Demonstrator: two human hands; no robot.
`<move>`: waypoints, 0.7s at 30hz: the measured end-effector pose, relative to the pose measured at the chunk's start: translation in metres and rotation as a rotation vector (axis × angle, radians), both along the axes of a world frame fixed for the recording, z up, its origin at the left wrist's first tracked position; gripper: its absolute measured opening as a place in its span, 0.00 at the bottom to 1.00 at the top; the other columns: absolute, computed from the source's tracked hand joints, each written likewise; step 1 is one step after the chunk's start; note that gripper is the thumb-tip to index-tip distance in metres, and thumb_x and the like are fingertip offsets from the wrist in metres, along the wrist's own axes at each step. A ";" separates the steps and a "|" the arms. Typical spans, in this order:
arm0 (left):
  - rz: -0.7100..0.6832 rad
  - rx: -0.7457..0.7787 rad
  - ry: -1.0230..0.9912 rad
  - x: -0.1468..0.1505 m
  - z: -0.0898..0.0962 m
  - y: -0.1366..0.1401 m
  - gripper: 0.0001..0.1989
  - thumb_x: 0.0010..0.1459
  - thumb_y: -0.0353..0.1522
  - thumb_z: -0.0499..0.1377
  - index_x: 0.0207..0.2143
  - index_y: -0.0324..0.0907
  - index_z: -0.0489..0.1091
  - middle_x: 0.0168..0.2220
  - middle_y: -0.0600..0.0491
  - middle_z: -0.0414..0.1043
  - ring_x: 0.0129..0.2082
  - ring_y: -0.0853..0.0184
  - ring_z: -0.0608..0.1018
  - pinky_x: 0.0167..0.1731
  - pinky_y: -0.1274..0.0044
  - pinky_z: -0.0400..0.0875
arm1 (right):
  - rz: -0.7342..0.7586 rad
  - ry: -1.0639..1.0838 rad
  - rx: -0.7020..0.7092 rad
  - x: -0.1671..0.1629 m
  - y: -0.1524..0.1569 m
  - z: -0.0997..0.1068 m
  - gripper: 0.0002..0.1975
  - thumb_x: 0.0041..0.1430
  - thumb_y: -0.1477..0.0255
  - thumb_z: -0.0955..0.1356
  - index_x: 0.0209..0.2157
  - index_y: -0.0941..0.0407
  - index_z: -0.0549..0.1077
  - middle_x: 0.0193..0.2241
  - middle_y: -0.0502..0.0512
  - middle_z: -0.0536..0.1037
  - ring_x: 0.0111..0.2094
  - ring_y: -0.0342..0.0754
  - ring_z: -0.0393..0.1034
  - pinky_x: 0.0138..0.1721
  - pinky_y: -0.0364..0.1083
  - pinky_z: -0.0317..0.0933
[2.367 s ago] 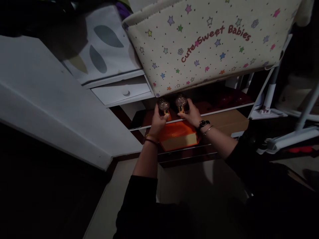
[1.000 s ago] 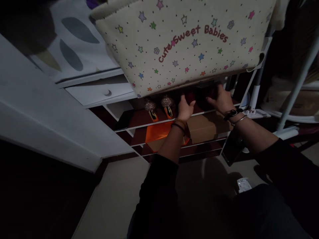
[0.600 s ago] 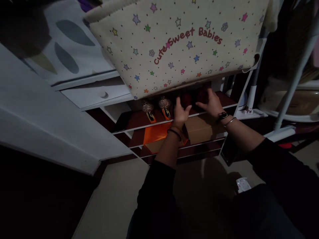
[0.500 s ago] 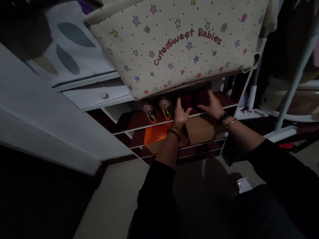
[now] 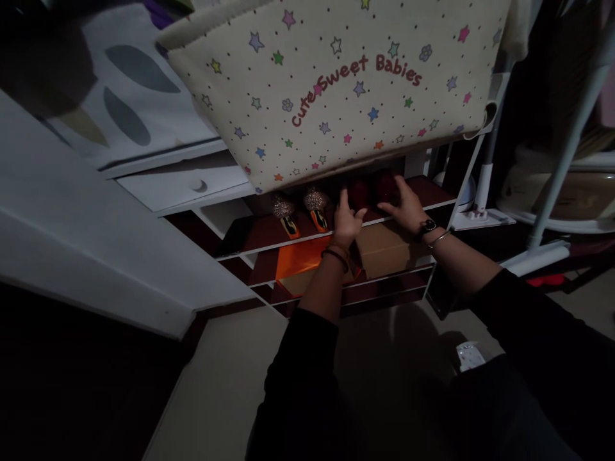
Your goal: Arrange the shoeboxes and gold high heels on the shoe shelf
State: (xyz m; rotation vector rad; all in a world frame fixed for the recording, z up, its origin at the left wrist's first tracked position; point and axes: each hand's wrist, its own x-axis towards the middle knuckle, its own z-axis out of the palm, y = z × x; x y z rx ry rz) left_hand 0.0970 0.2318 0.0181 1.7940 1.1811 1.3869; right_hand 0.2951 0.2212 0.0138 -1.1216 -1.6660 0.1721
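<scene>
A pair of dark red, rounded shoes, the left one (image 5: 358, 192) and the right one (image 5: 383, 186), stands side by side on the upper shelf (image 5: 259, 234); deep shadow hides their detail. My left hand (image 5: 348, 221) is at the left shoe's outer side, thumb and fingers spread apart. At the outer side of the other shoe, my right hand (image 5: 406, 205) also has thumb and fingers apart. Neither hand wraps round a shoe. To the left stand two glittery shoes (image 5: 316, 208) with yellow-and-black patterned parts.
A cream cloth (image 5: 355, 115) printed with stars hangs over the shelf's top. Below are an orange box (image 5: 300, 259) and a brown cardboard piece (image 5: 389, 250). A white drawer (image 5: 187, 182) is at left, a pale metal stand (image 5: 560, 173) at right.
My right hand has shifted slightly left along with the right red shoe, which now sits closer to the other. My left hand stays almost in place. The view has shifted a little.
</scene>
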 end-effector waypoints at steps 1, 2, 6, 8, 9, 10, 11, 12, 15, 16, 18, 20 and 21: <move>-0.002 -0.005 0.002 0.000 0.000 0.001 0.48 0.58 0.24 0.68 0.76 0.42 0.49 0.69 0.37 0.64 0.53 0.60 0.80 0.60 0.66 0.73 | 0.000 0.005 -0.011 0.000 0.001 -0.001 0.46 0.55 0.64 0.77 0.71 0.56 0.58 0.60 0.66 0.74 0.55 0.62 0.73 0.59 0.61 0.68; 0.000 -0.014 0.002 0.001 0.000 0.001 0.49 0.58 0.25 0.68 0.76 0.42 0.49 0.70 0.36 0.63 0.53 0.59 0.80 0.61 0.66 0.73 | 0.008 0.010 -0.029 0.000 0.001 -0.002 0.47 0.55 0.61 0.77 0.72 0.56 0.57 0.59 0.66 0.74 0.54 0.62 0.73 0.58 0.62 0.69; 0.001 -0.075 -0.038 -0.001 0.000 -0.002 0.54 0.57 0.27 0.69 0.77 0.44 0.43 0.72 0.36 0.59 0.59 0.53 0.78 0.61 0.63 0.73 | 0.039 0.055 -0.082 -0.001 -0.008 -0.003 0.59 0.52 0.48 0.77 0.75 0.58 0.48 0.65 0.72 0.67 0.58 0.64 0.71 0.61 0.63 0.66; -0.039 -0.062 -0.083 -0.005 -0.001 -0.017 0.53 0.57 0.28 0.68 0.77 0.45 0.42 0.73 0.36 0.55 0.63 0.51 0.75 0.61 0.63 0.73 | 0.012 0.095 -0.036 -0.004 -0.028 -0.001 0.60 0.54 0.44 0.75 0.75 0.57 0.47 0.69 0.73 0.60 0.65 0.66 0.65 0.65 0.65 0.62; -0.060 -0.025 -0.107 -0.009 -0.003 -0.030 0.51 0.58 0.29 0.68 0.77 0.46 0.44 0.74 0.37 0.54 0.65 0.50 0.73 0.61 0.62 0.73 | 0.004 0.128 -0.008 -0.007 -0.043 -0.001 0.58 0.55 0.43 0.73 0.75 0.56 0.47 0.70 0.72 0.58 0.66 0.66 0.63 0.65 0.65 0.62; -0.083 0.037 -0.124 -0.013 -0.006 -0.047 0.47 0.59 0.30 0.67 0.76 0.46 0.48 0.74 0.38 0.52 0.67 0.50 0.71 0.63 0.63 0.71 | 0.008 0.169 0.014 -0.012 -0.062 -0.003 0.54 0.58 0.44 0.72 0.74 0.55 0.49 0.70 0.70 0.58 0.66 0.65 0.62 0.65 0.65 0.63; -0.080 0.106 -0.137 -0.018 -0.011 -0.067 0.42 0.60 0.32 0.66 0.74 0.45 0.54 0.74 0.38 0.52 0.68 0.51 0.69 0.64 0.63 0.70 | 0.034 0.227 0.020 -0.019 -0.084 -0.006 0.51 0.60 0.45 0.72 0.74 0.53 0.50 0.69 0.69 0.60 0.64 0.63 0.66 0.63 0.63 0.65; -0.074 0.161 -0.141 -0.022 -0.019 -0.089 0.37 0.62 0.34 0.65 0.71 0.45 0.59 0.72 0.39 0.54 0.68 0.51 0.69 0.64 0.63 0.70 | 0.076 0.297 0.000 -0.027 -0.107 -0.011 0.47 0.62 0.48 0.72 0.73 0.51 0.52 0.66 0.67 0.66 0.59 0.60 0.71 0.61 0.62 0.67; -0.038 0.188 -0.160 -0.031 -0.051 -0.159 0.26 0.66 0.40 0.63 0.64 0.45 0.68 0.62 0.41 0.68 0.58 0.57 0.77 0.60 0.64 0.73 | 0.180 0.547 -0.107 -0.060 -0.175 -0.039 0.32 0.63 0.53 0.72 0.64 0.49 0.64 0.54 0.60 0.75 0.49 0.53 0.75 0.54 0.56 0.70; -0.024 0.144 -0.159 -0.033 -0.065 -0.179 0.25 0.65 0.41 0.63 0.61 0.44 0.70 0.56 0.42 0.72 0.52 0.59 0.79 0.57 0.64 0.74 | 0.187 0.616 -0.175 -0.072 -0.193 -0.052 0.28 0.63 0.54 0.73 0.60 0.50 0.68 0.50 0.58 0.76 0.48 0.51 0.74 0.53 0.54 0.69; 0.016 -0.010 -0.249 -0.032 -0.090 -0.209 0.23 0.61 0.42 0.66 0.56 0.43 0.74 0.47 0.46 0.75 0.46 0.61 0.79 0.52 0.67 0.75 | 0.195 0.767 -0.349 -0.096 -0.217 -0.076 0.25 0.58 0.56 0.76 0.53 0.53 0.73 0.39 0.53 0.77 0.41 0.48 0.72 0.46 0.49 0.69; 0.004 -0.231 -0.395 -0.031 -0.108 -0.224 0.22 0.55 0.42 0.70 0.49 0.41 0.76 0.38 0.50 0.74 0.38 0.65 0.78 0.41 0.72 0.75 | 0.233 0.976 -0.552 -0.115 -0.228 -0.094 0.26 0.50 0.57 0.78 0.48 0.54 0.75 0.31 0.48 0.74 0.32 0.45 0.68 0.36 0.45 0.65; -0.007 -0.336 -0.477 -0.030 -0.112 -0.228 0.23 0.52 0.41 0.71 0.48 0.40 0.76 0.35 0.52 0.74 0.34 0.67 0.77 0.37 0.74 0.73 | 0.258 1.078 -0.630 -0.123 -0.229 -0.099 0.27 0.46 0.58 0.79 0.46 0.54 0.75 0.28 0.46 0.73 0.29 0.43 0.66 0.32 0.43 0.62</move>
